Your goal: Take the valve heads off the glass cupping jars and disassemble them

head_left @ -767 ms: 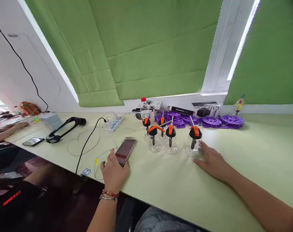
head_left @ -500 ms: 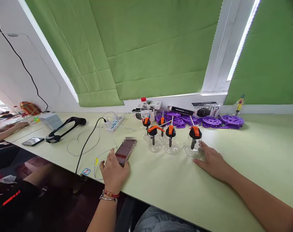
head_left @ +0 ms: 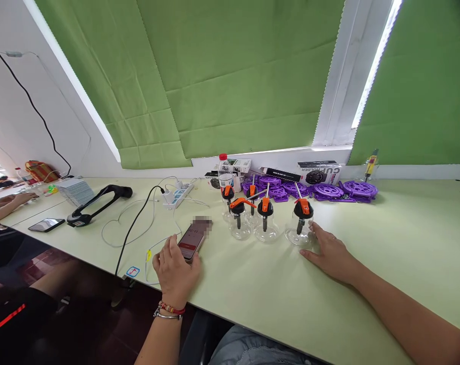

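My left hand rests on the table around the lower end of a smartphone, thumb on one side and fingers on the other. The phone's lit screen shows a timer, partly blurred out. Over on the right, my right hand is open, with thumb and fingers apart, against the right side of a clear glass dispenser jar. That jar stands upright and has a black lid, an orange flap and a metal spout. Several similar jars stand grouped to its left; one orange flap sticks out sideways.
Behind the jars are a red-capped bottle, purple plastic parts and cup holder boxes. A power strip, cables, a black headband-like device and another phone lie leftward. Another person's hand is at far left.
The view has shifted slightly, so everything sits a little further left. Both hands keep their places by the phone and the jar.
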Demonstrator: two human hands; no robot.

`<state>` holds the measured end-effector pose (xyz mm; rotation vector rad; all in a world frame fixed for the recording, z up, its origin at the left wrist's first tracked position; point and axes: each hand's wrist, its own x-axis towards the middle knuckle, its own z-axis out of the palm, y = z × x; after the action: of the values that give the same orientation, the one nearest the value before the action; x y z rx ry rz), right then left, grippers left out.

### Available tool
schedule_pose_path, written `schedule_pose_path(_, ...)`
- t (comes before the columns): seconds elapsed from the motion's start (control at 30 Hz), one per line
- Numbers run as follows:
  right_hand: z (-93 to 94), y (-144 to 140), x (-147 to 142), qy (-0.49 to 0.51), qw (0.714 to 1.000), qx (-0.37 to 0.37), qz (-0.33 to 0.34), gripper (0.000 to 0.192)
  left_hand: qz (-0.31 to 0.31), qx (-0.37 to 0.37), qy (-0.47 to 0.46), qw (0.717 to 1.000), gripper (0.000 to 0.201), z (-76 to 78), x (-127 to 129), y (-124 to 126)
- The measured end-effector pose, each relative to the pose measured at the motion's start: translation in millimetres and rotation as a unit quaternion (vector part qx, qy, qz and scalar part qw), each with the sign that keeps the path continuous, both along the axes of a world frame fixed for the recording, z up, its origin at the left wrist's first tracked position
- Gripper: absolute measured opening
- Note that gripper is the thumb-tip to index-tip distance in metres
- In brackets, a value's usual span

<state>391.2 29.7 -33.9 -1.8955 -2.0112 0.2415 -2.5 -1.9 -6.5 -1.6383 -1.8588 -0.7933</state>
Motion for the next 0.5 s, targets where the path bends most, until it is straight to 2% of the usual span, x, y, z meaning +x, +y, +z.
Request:
schedule_pose_path(0.3,-2.9,1,1,-0.003,1.000,0.003,0.002,0.079,-0.051,0.018,0.020,0.998,0.067,-1.0,-2,1)
schedule_pose_path(0.4,-2.5,1,1,-0.003,1.000,0.001,0.001,0.079,-0.088,0.024,0.031,0.995,0.063,-1.3,-1,0)
schedule_pose_path(0.5,-2.1,0,0,0.004,1.000,0.000,0.000,0.080,-0.145,0.011,0.034,0.989,0.058,4.3,16,-4)
